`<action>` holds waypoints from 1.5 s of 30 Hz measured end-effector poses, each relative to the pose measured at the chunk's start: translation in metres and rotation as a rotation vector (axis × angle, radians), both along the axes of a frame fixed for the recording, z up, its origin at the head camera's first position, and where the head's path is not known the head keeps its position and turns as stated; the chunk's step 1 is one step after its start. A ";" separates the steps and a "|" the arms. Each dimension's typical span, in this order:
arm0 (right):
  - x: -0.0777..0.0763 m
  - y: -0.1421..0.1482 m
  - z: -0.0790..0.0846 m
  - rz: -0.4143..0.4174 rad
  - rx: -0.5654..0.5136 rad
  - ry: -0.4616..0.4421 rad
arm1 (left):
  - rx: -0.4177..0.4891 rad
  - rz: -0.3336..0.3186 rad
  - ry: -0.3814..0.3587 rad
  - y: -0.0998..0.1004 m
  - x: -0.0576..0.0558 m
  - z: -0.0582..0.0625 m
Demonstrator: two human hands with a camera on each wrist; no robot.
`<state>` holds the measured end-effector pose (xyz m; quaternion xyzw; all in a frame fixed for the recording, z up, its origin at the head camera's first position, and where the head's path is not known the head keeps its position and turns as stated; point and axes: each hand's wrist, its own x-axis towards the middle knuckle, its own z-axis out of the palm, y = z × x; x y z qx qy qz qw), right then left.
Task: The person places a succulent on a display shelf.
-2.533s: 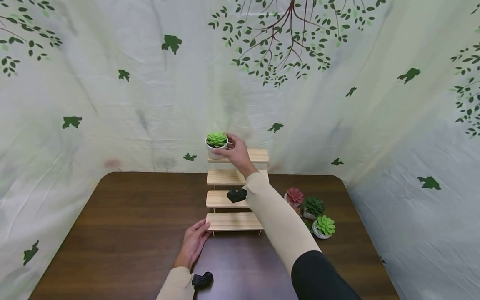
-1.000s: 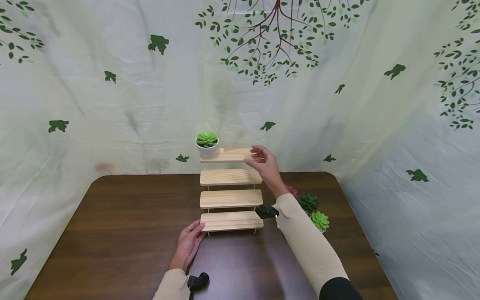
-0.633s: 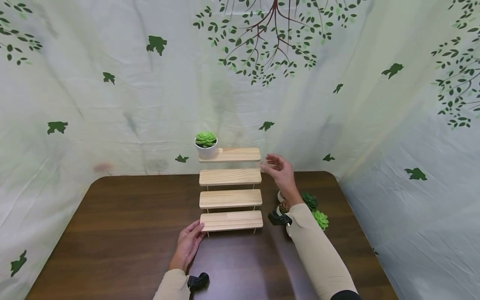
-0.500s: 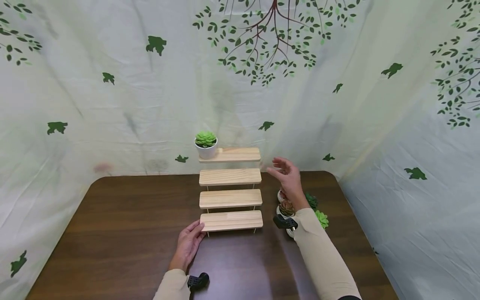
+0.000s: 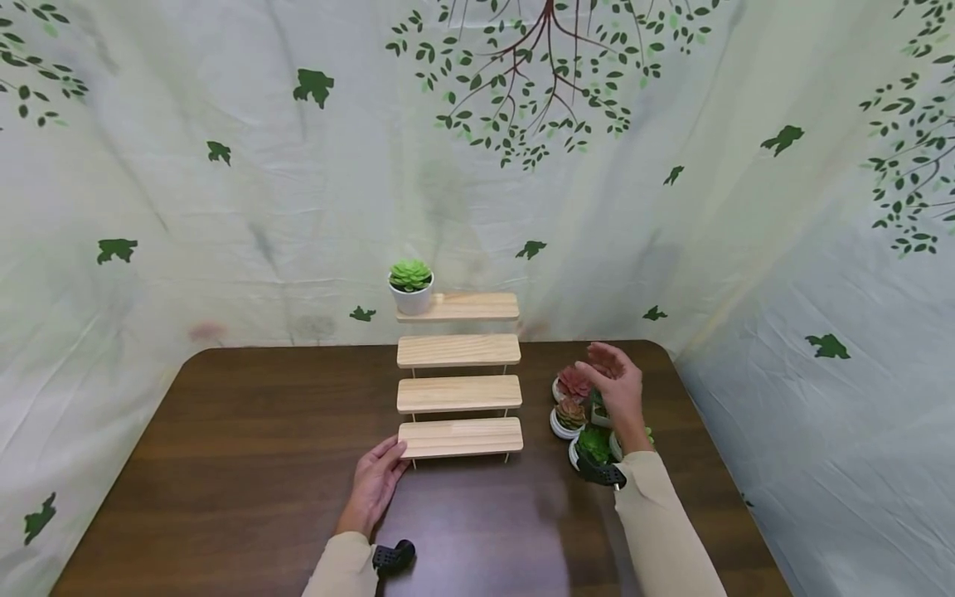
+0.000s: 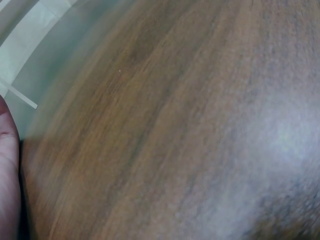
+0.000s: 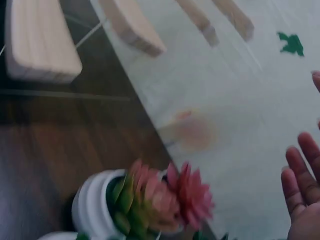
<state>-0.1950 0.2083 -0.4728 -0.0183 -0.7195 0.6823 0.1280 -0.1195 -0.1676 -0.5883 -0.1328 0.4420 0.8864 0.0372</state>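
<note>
In the head view a tiered wooden display stand (image 5: 459, 394) rises in steps at the middle of the table. My left hand (image 5: 373, 485) holds the left end of its lowest board, thumb on top. One light-green potted succulent (image 5: 410, 286) sits at the left end of the top board. My right hand (image 5: 618, 385) hovers above a group of potted succulents, holding nothing, its fingers loosely bent. A red succulent (image 5: 573, 384), a brownish-red one (image 5: 569, 414) and a green one (image 5: 593, 445) show there; others are partly hidden by the hand and sleeve.
The dark brown table (image 5: 261, 448) meets a pale curtain (image 5: 298, 207) with printed leaves behind and at the right. In the right wrist view the reddish succulent (image 7: 155, 197) in its white ribbed pot (image 7: 95, 205) stands near, with the stand's board ends (image 7: 45, 45) beyond.
My right hand let go of the light-green potted succulent on the top board, then drew back rightward and down to the group of pots. The left hand stayed at the lowest board.
</note>
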 end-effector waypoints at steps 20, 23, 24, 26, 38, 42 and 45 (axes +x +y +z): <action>0.045 0.055 -0.041 -0.110 0.075 -0.076 | 0.003 0.009 -0.024 -0.001 -0.001 0.001; 0.051 0.059 -0.048 -0.108 0.072 -0.100 | 0.005 0.006 -0.005 -0.002 -0.001 0.001; 0.053 0.061 -0.050 -0.109 0.068 -0.108 | 0.006 0.002 0.000 -0.002 -0.001 0.000; 0.057 0.063 -0.055 -0.115 0.060 -0.116 | 0.005 -0.001 0.006 -0.003 0.000 0.001; 0.072 0.080 -0.080 -0.064 0.146 -0.208 | 0.004 0.015 -0.060 -0.001 -0.003 0.003; 0.074 0.084 -0.083 -0.023 0.147 -0.238 | 0.000 0.016 -0.069 0.000 -0.003 0.003; 0.077 0.087 -0.086 0.000 0.149 -0.266 | -0.003 0.017 -0.063 0.001 -0.003 0.004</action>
